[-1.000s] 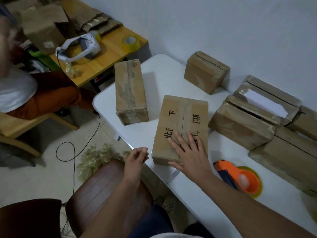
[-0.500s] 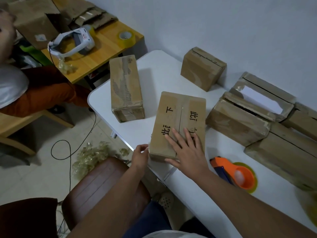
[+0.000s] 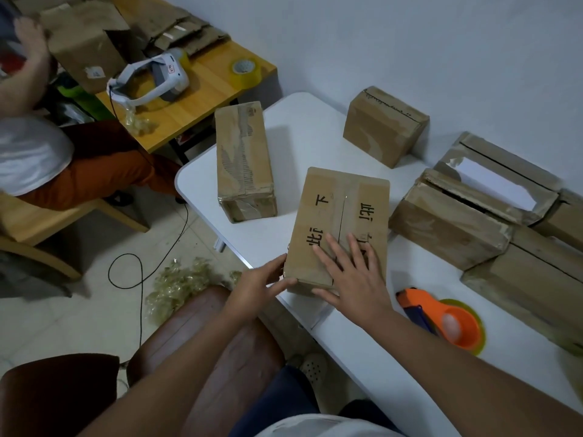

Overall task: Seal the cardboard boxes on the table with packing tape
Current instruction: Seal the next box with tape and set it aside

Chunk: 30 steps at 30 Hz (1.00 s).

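The right hand [image 3: 353, 279] lies flat on the near end of the marked cardboard box [image 3: 342, 225] in the centre of the frame, fingers straight and spread across its top seam, thumb hanging over the near edge. The left hand [image 3: 262, 287] is also open, its straight fingers touching the box's lower left corner and near end face; it grips nothing. The box sits close to the near edge of the white table [image 3: 303, 134], its near end just short of that edge.

To its left a long taped box [image 3: 244, 162] stands near the table's left edge, a bare strip of tabletop between the two. In the upper middle a smaller box [image 3: 383, 126] stands against the wall, well apart from the hands. At the right a cluster of unsealed boxes [image 3: 473, 209] crowds the table, the nearest one just beside the marked box's right side. An orange tape dispenser [image 3: 441, 320] lies at the lower right, close to the right forearm, with open tabletop around it.

In the upper left a wooden desk [image 3: 202, 99] holds a yellow tape roll [image 3: 245, 72] and a white headset [image 3: 151, 78]; another person's hand [image 3: 31, 42] shows at the far upper left.
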Each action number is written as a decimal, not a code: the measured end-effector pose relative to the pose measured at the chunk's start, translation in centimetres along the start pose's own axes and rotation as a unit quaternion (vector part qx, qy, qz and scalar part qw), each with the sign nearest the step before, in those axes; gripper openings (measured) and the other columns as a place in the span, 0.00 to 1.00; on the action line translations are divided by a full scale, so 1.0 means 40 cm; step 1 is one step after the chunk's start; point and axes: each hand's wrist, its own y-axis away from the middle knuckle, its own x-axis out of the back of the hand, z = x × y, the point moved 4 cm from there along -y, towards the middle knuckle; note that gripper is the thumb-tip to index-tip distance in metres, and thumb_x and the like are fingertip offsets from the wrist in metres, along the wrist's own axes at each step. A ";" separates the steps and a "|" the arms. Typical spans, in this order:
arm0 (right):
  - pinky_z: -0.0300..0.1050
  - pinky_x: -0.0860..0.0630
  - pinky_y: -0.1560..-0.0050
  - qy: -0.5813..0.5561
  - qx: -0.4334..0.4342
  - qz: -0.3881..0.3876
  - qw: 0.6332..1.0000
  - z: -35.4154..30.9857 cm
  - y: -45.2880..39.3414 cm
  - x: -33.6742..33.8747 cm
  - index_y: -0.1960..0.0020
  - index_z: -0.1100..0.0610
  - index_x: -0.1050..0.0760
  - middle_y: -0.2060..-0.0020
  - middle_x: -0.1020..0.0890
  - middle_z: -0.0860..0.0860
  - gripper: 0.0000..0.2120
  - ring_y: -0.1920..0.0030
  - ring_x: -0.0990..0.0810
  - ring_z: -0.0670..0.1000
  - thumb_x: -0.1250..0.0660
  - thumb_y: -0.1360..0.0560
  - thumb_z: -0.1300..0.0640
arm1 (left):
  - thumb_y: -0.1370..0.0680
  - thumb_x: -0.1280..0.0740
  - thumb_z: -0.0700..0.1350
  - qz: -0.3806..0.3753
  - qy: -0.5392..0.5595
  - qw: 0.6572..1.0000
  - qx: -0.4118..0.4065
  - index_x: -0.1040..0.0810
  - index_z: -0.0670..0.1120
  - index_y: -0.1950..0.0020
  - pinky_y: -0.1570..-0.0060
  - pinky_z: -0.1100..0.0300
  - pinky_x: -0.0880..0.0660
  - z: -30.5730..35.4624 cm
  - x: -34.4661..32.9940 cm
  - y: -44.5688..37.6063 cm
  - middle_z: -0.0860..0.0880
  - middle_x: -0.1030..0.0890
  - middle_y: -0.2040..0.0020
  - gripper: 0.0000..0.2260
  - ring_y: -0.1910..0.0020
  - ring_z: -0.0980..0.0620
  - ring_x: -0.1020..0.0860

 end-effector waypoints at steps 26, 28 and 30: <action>0.65 0.62 0.26 0.003 -0.002 -0.048 0.999 -0.016 -0.011 -0.007 0.22 0.44 0.64 0.21 0.60 0.50 0.38 0.22 0.61 0.62 0.60 0.26 0.29 | 0.24 0.30 0.58 -0.114 -0.252 0.951 -0.140 0.51 0.53 0.19 0.43 0.50 0.22 0.068 0.002 -0.081 0.53 0.65 0.20 0.41 0.37 0.44 0.23; 0.65 0.61 0.26 0.000 0.001 -0.052 0.999 -0.019 -0.028 -0.012 0.22 0.43 0.64 0.21 0.60 0.49 0.38 0.22 0.61 0.62 0.57 0.26 0.29 | 0.23 0.31 0.56 -0.106 -0.257 0.952 -0.130 0.53 0.52 0.19 0.43 0.50 0.22 0.065 -0.001 -0.076 0.52 0.66 0.20 0.41 0.36 0.44 0.23; 0.64 0.61 0.25 -0.020 0.021 -0.049 0.998 -0.003 -0.064 -0.002 0.22 0.41 0.62 0.21 0.60 0.46 0.38 0.22 0.61 0.59 0.53 0.26 0.29 | 0.22 0.34 0.57 -0.090 -0.275 0.951 -0.112 0.56 0.52 0.19 0.45 0.51 0.22 0.065 -0.006 -0.084 0.51 0.68 0.21 0.40 0.35 0.44 0.24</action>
